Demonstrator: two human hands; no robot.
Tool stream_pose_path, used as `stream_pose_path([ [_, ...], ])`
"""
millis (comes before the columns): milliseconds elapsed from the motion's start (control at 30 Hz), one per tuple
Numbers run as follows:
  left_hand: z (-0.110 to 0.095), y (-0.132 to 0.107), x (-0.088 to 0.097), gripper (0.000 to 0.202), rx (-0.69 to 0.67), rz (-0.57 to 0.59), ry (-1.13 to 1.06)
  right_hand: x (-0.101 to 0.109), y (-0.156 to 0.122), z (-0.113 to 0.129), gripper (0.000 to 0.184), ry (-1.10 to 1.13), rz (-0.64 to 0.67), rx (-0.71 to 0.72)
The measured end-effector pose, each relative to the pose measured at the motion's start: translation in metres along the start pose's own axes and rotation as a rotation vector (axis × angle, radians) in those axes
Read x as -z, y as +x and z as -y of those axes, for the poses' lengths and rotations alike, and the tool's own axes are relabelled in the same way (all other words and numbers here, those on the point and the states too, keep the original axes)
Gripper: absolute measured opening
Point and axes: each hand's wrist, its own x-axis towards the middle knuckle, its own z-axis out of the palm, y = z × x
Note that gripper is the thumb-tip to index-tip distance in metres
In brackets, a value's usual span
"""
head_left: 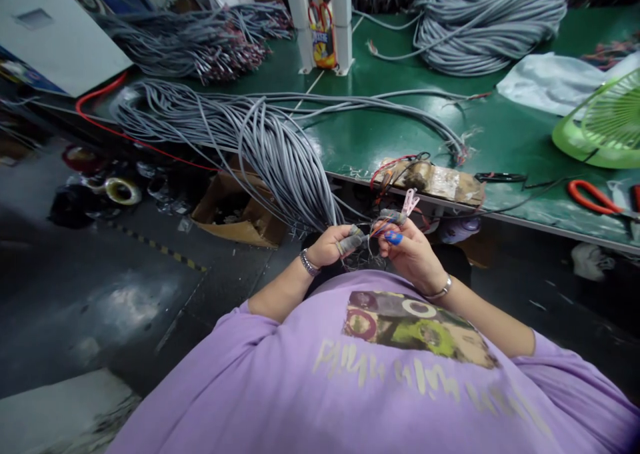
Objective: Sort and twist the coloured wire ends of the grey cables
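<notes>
Both hands are held close together just below the edge of the green bench [400, 127]. My left hand [333, 244] is closed, its taped fingers pinching the end of a grey cable from the big grey cable bundle [280, 154] that hangs over the bench edge. My right hand [407, 247], with a blue fingertip cover and taped fingers, is closed on thin coloured wires [377, 229] at that cable's end and on a small pink tool [410, 202].
A taped wooden block [440, 181] lies at the bench edge. Red-handled scissors [595, 197], a green fan [605, 121], a grey cable coil [485, 21] and white posts [323, 21] stand on the bench. A cardboard box [235, 211] and tape rolls [120, 191] sit on the floor.
</notes>
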Motion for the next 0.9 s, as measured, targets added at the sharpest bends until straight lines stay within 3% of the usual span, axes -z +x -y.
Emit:
stream_pose_path([
  [200, -0.001, 0.005, -0.002, 0.053, 0.045, 0.051, 0.022, 0.013, -0.001, -0.007, 0.031, -0.194, 0.126, 0.12],
  [400, 0.001, 0.005, 0.002, 0.052, 0.055, 0.102, 0.033, 0.028, 0.004, -0.003, 0.023, -1.051, 0.268, 0.637],
  [500, 0.002, 0.004, 0.007, 0.05, 0.047, 0.144, 0.025, 0.034, 0.007, 0.004, 0.023, -1.268, 0.355, 0.765],
  [600, 0.0, 0.003, 0.011, 0.05, 0.021, 0.178, 0.011, 0.04, 0.007, 0.013, 0.016, -1.259, 0.407, 0.682],
  [700, -0.006, 0.006, 0.014, 0.046, 0.014, 0.298, 0.064, 0.048, 0.006, 0.019, 0.014, -0.995, 0.34, 0.42],
  [800, -0.013, 0.01, 0.014, 0.04, -0.022, 0.426, 0.157, 0.061, 0.008, 0.02, 0.016, -0.63, 0.108, 0.187],
  [900, -0.018, 0.016, 0.011, 0.033, -0.12, 0.393, 0.227, 0.076, 0.011, 0.016, 0.022, -0.366, -0.156, 0.106],
])
